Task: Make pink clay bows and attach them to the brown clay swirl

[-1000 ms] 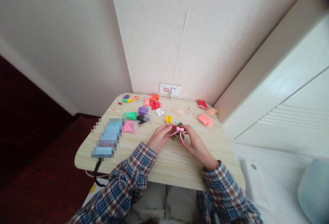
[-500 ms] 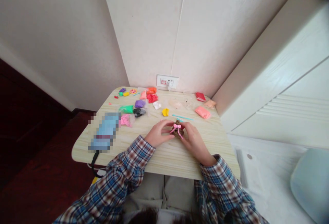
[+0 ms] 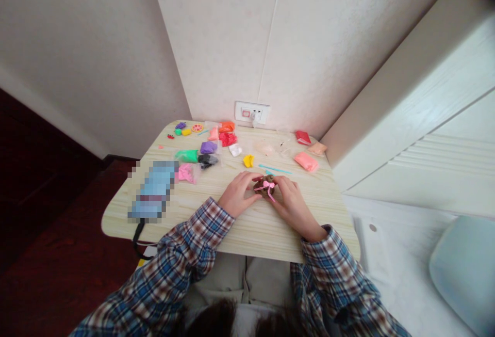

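Note:
A small brown clay figure (image 3: 264, 182) with a pink bow on its front sits between my two hands, low over the light wooden table (image 3: 247, 228). My left hand (image 3: 238, 194) pinches its left side with curled fingers. From the other side my right hand (image 3: 291, 204) grips it, fingers bent around it. Both sleeves are plaid.
Bags and lumps of coloured clay lie across the table's far half: green (image 3: 186, 156), purple (image 3: 208, 147), red (image 3: 227, 139), yellow (image 3: 248, 161), salmon (image 3: 306, 161). A thin teal tool (image 3: 275, 169) lies just beyond my hands. A blurred blue object (image 3: 153, 191) rests at the left. A wall socket (image 3: 252, 113) is behind.
The figure and both hands have come down from a little above the table to just over its surface. My view has tipped slightly downward.

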Available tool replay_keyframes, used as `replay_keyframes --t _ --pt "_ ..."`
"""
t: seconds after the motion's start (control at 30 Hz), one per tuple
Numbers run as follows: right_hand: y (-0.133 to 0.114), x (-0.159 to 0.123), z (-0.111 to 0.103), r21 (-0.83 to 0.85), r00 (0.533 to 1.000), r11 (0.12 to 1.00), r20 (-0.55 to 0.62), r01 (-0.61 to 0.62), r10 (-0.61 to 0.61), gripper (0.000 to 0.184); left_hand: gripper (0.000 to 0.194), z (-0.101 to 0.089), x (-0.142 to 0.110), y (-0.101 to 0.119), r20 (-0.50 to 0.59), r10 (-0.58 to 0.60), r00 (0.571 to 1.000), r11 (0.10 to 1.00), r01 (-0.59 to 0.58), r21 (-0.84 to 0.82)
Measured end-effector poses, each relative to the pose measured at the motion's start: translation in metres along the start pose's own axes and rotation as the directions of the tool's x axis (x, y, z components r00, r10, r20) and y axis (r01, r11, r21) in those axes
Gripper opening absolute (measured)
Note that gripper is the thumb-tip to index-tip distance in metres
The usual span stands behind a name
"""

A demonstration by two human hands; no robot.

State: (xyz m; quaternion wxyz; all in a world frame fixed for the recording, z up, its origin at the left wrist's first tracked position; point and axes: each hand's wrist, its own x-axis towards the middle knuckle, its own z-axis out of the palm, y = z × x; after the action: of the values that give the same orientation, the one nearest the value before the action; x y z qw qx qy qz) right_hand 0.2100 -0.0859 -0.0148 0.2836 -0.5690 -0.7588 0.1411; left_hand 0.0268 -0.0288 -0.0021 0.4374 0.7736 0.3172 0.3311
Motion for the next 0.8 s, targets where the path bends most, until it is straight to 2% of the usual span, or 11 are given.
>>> replay_keyframes --t 0.27,0.43,0.63,0.8 --pt "0.004 0.013 0.003 0.048 0.999 0.998 0.014 0.032 -0.033 0.048 0.041 -0.003 0.004 -0.004 -0.045 0.010 0.999 0.998 -0.007 0.064" --pt "0.003 0.018 -0.003 0.113 0.999 0.992 -0.008 0.051 -0.051 0.058 0.041 -0.011 0.009 -0.002 -0.071 0.032 0.997 0.998 -0.027 0.065" --pt "-0.004 0.047 0.000 0.203 0.993 0.972 -0.016 0.116 -0.115 0.063 0.041 -0.044 0.014 -0.002 -0.116 0.074 0.990 0.991 -0.060 0.122" --pt "-0.031 0.066 0.019 0.298 0.980 0.938 0.031 0.177 -0.195 0.062 0.039 -0.074 -0.017 -0.006 -0.165 0.064 0.984 0.974 -0.026 0.225"
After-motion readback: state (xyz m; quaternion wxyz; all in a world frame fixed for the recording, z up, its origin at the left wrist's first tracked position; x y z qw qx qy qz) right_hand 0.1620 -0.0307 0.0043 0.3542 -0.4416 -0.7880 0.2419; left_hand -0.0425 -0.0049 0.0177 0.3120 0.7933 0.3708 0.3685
